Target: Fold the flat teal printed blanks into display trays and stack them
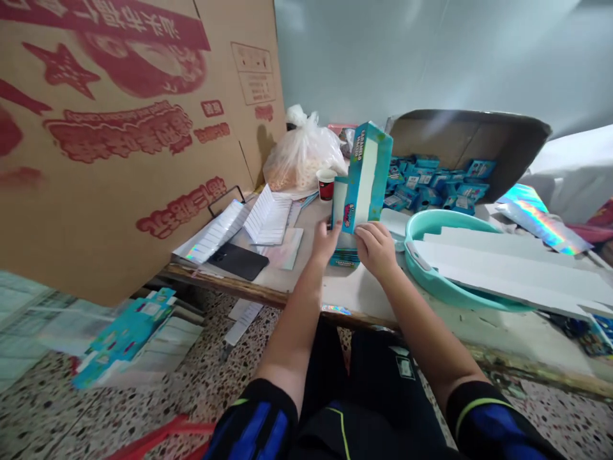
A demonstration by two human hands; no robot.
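Observation:
A tall teal carton [366,179] with printed lettering and a long pale panel facing me stands tilted above the table in front of me. The fingers of my right hand [376,248] are closed on its lower right edge. At the lower left, my left hand [326,243] grips the carton with the thumb up; its other fingers are partly hidden. A small stack of teal printed card [345,257] lies just below the carton, between my hands.
Left are a black phone [239,260], folded white sheets [269,217], a paper cup [326,186], a plastic bag [306,153] and a huge carton [143,140]. On the right, white card strips [507,262] cross a turquoise basin [416,281]; behind, an open box [460,134] holds several small teal boxes.

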